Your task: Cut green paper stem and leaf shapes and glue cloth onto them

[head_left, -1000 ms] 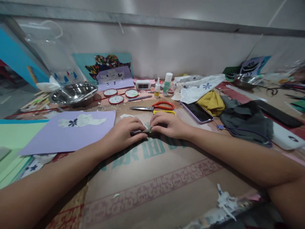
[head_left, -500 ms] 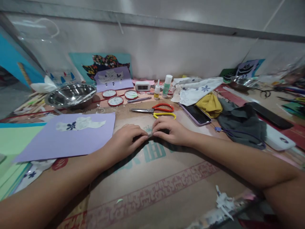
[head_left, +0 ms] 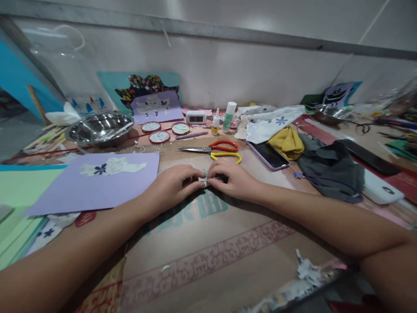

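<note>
A small whitish scrap (head_left: pixel 203 181) is pinched between my two hands over the printed cardboard (head_left: pixel 182 243); whether it is paper or cloth I cannot make out. My left hand (head_left: pixel 176 182) grips its left side between thumb and fingers. At its right side, my right hand (head_left: pixel 233 179) pinches with thumb and forefinger. Just beyond my hands lie scissors (head_left: pixel 210 150) with one red and one yellow handle. To the left is a purple sheet (head_left: pixel 114 195) bearing a white patterned cutout (head_left: pixel 122 165) with a dark blue flower.
A steel bowl (head_left: pixel 99 130), red-rimmed round discs (head_left: pixel 159 137), a small clock (head_left: pixel 196 117), a glue bottle (head_left: pixel 215 123) and a glue stick (head_left: pixel 230 117) stand at the back. A phone (head_left: pixel 269 155) and grey cloth (head_left: pixel 325 169) lie right. White scraps (head_left: pixel 308 271) sit by the front edge.
My fingers have shifted slightly around the scrap, and more of its whitish surface shows between them. The view has moved a little; the other things stay in place.
</note>
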{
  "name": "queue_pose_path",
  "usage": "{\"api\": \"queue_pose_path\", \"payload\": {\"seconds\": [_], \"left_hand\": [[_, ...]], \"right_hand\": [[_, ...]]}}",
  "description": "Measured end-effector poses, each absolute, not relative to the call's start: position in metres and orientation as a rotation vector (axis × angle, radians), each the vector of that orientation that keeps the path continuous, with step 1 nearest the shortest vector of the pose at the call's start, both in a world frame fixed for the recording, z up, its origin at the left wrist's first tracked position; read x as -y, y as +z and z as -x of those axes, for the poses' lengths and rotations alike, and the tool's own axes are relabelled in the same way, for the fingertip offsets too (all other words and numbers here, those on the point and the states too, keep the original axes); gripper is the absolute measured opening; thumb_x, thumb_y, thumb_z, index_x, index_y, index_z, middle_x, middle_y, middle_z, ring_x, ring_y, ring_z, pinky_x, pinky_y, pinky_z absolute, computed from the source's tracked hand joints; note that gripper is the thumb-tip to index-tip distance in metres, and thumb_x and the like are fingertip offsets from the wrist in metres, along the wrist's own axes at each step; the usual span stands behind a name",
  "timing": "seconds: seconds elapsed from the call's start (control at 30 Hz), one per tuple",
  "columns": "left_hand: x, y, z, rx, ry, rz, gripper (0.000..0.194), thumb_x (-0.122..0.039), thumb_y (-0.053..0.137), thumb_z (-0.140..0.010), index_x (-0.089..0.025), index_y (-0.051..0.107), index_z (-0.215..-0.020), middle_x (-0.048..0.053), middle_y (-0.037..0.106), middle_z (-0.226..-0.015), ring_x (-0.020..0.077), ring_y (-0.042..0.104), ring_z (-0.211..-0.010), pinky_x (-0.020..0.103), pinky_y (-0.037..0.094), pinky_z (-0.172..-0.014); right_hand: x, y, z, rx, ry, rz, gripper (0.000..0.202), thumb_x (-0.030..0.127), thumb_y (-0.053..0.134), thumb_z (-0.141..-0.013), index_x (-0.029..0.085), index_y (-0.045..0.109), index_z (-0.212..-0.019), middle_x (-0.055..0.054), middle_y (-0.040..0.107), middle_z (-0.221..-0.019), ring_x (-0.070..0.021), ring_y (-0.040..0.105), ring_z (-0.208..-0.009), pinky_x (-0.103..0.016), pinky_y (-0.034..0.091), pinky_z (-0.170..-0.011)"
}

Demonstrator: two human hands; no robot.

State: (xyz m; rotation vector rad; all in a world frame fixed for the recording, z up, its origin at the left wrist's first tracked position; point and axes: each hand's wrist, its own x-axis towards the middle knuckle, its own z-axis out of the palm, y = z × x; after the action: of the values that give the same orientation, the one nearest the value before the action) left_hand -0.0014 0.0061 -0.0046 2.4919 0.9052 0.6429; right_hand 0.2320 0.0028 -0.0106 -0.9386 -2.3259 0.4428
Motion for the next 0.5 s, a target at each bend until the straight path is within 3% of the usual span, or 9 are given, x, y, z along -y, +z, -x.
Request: {"api": "queue_pose_path", "payload": {"seconds": [0.1,0.3,0.5], "left_hand": [[-0.007,0.000,0.013,-0.955,0.637,-2.599,0.028,-0.044,0.062,-0.093,-0.021,0.072,-0.107,0.006,0.074,-0.096,0.0216,0.066,-0.087,0.031,0.047,-0.076],[-0.014,0.002,0.032,-1.028,0.618,-2.675,0.023,-0.036,0.056,-0.094,-0.021,0.072,-0.091,0.005,0.074,-0.092,0.0213,0.067,-0.086,0.032,0.047,-0.079],[-0.014,0.000,0.031,-1.248,0.664,-2.464,0.031,-0.046,0.054,-0.095,-0.023,0.074,-0.096,0.004,0.078,-0.094,0.0223,0.070,-0.085,0.032,0.051,-0.079]], "right_hand": [[-0.005,-0.013,-0.233,2.275,0.378,1.008,0.012,0.021,0.063,-0.091,0.017,0.064,-0.080,-0.005,0.064,-0.081,-0.0195,0.056,-0.082,-0.032,0.042,-0.076],[-0.010,-0.013,-0.236,2.223,0.316,1.116,0.013,0.023,0.063,-0.089,0.017,0.065,-0.078,-0.005,0.063,-0.081,-0.0199,0.054,-0.081,-0.033,0.038,-0.075],[-0.011,-0.012,-0.231,2.224,0.359,1.188,0.012,0.024,0.066,-0.089,0.016,0.068,-0.080,-0.006,0.067,-0.081,-0.0203,0.055,-0.082,-0.033,0.037,-0.074]]}}
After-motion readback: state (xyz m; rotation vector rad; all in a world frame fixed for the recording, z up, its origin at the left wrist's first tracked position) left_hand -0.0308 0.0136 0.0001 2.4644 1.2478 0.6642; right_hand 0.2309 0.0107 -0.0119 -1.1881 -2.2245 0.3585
